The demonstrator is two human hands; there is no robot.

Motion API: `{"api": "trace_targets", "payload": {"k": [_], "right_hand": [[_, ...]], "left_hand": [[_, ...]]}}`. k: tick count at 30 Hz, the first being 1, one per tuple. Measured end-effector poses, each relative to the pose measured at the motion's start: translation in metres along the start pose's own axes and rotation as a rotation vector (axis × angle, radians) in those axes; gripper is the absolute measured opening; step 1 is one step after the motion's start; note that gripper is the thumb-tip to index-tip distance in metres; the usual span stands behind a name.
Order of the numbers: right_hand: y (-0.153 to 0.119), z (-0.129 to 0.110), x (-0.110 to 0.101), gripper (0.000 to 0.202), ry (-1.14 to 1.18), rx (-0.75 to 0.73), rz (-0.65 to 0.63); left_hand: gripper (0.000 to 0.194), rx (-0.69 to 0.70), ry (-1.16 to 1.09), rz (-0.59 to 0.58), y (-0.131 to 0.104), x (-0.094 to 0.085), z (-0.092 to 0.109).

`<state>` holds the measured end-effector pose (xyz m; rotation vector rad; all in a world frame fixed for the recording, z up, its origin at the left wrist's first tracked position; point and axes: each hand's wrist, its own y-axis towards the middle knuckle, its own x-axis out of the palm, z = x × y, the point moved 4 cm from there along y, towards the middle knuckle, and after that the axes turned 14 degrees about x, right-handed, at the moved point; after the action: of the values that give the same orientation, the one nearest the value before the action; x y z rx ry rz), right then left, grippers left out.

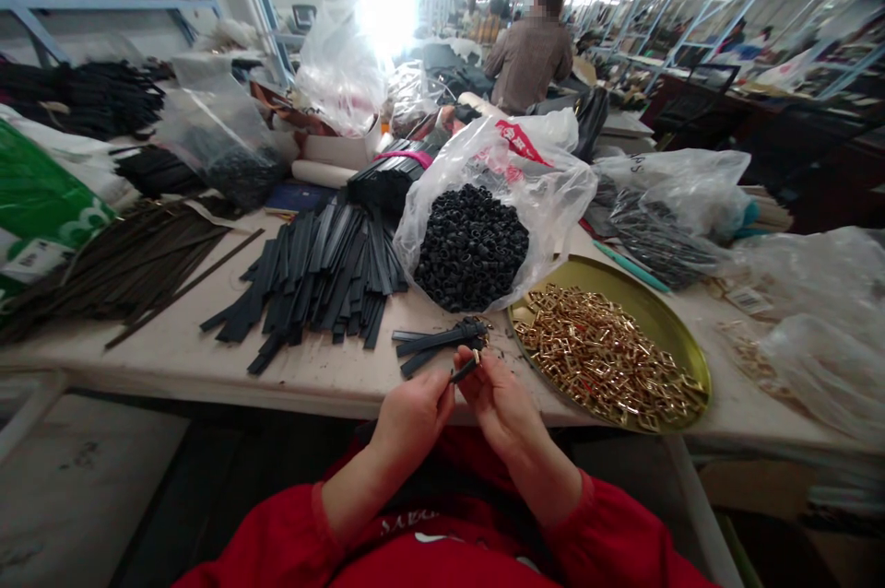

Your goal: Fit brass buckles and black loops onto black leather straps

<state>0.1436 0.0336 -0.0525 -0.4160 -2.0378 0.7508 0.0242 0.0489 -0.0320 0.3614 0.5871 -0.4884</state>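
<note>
Both hands meet at the table's front edge. My left hand [415, 408] pinches one end of a short dark strap [465, 370]. At the strap's other end, by a gold buckle [477, 356], my right hand [496, 393] has its fingers closed. Just beyond them lies a small bunch of dark straps [432, 344] with buckles. Farther back, a clear bag [560, 192] holds many small black loops [474, 247]. A golden tray [695, 367] on the right carries a heap of gold buckles [608, 353].
Dark flat strips [324, 270] are piled left of the bag, with long brown strips [131, 265] farther left. A teal pen-like tool [631, 266] lies behind the tray. Plastic bags [822, 321] sit at right. A person [531, 53] is in the background.
</note>
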Motion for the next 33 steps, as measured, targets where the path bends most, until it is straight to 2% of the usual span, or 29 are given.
{"api": "trace_targets", "payload": {"k": [3, 6, 11, 16, 20, 22, 23, 25, 27, 28, 30, 33], "right_hand": [[-0.005, -0.002, -0.001, 0.022, -0.126, -0.206, 0.001], [-0.009, 0.000, -0.004, 0.024, -0.336, -0.296, 0.044], [-0.015, 0.005, -0.004, 0.022, -0.499, -0.277, -0.006], [-0.026, -0.002, 0.002, 0.023, -0.648, -0.333, -0.008], [-0.023, 0.001, 0.002, 0.022, -0.623, -0.196, -0.078], [-0.022, 0.002, 0.000, 0.021, -0.669, -0.197, -0.071], [-0.023, 0.000, -0.002, 0.021, -0.739, -0.262, -0.034], [-0.028, -0.006, -0.002, 0.022, -0.923, -0.492, 0.053], [-0.035, -0.012, -0.001, 0.018, -1.069, -0.712, 0.076], [-0.036, -0.014, 0.000, 0.016, -1.107, -0.761, 0.065], [-0.034, -0.015, -0.001, 0.016, -1.128, -0.675, 0.020], [-0.027, -0.012, -0.003, 0.024, -1.065, -0.362, -0.082]], "left_hand": [[0.022, 0.042, 0.000, -0.024, 0.002, 0.000, 0.005], [0.024, 0.053, -0.058, -0.043, 0.003, -0.001, 0.010], [0.019, -0.040, -0.331, -0.086, 0.005, -0.001, 0.013], [0.022, -0.198, -0.565, -0.095, 0.003, -0.001, 0.013], [0.022, -0.321, -0.700, -0.126, 0.002, 0.000, 0.015], [0.022, -0.356, -0.719, -0.127, 0.002, 0.002, 0.014], [0.022, -0.364, -0.716, -0.124, 0.001, 0.003, 0.014], [0.022, -0.369, -0.703, -0.124, 0.001, 0.005, 0.012], [0.021, -0.344, -0.659, -0.113, -0.001, 0.005, 0.012], [0.021, -0.318, -0.619, -0.104, -0.001, 0.004, 0.013], [0.022, -0.258, -0.534, -0.112, -0.002, 0.000, 0.015], [0.029, -0.211, -0.468, -0.173, -0.002, -0.006, 0.017]]}}
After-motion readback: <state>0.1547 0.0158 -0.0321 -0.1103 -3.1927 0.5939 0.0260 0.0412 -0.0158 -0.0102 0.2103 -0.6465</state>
